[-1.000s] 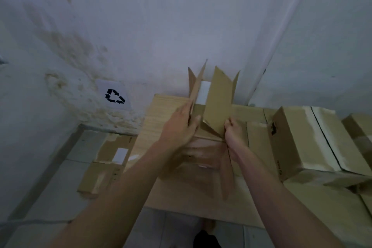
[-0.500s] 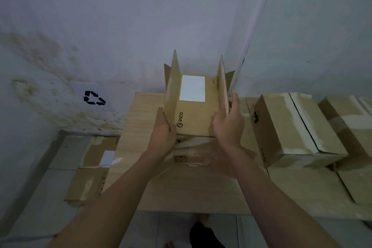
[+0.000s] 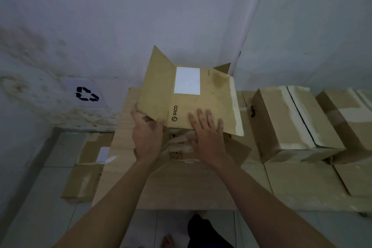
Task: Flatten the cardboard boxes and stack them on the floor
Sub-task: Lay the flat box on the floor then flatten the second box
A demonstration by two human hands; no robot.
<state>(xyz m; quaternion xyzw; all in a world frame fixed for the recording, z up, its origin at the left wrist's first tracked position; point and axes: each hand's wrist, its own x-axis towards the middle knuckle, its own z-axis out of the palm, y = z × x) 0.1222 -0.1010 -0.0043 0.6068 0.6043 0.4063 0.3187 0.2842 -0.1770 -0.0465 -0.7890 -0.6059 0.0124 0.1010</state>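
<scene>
A brown cardboard box (image 3: 213, 94) with a white label and a PICO logo is folded nearly flat in front of me, its flaps spread out. My left hand (image 3: 147, 137) grips its lower left corner, thumb on top. My right hand (image 3: 207, 135) lies flat on its near edge with fingers spread. Under it lies another partly flattened box (image 3: 237, 149) on a wooden table (image 3: 181, 187). Flattened boxes (image 3: 86, 167) lie on the tiled floor at the left.
Two taped, closed boxes (image 3: 289, 121) stand at the right on a low row of boxes (image 3: 302, 183). A recycling sign (image 3: 87, 94) hangs on the stained wall at the left. The room corner is right behind the table. My foot (image 3: 169, 239) shows below.
The box's side panels, upright half a second ago, have folded outward and down. My right hand moved from its right side onto its top face. My left hand stays at the lower left corner.
</scene>
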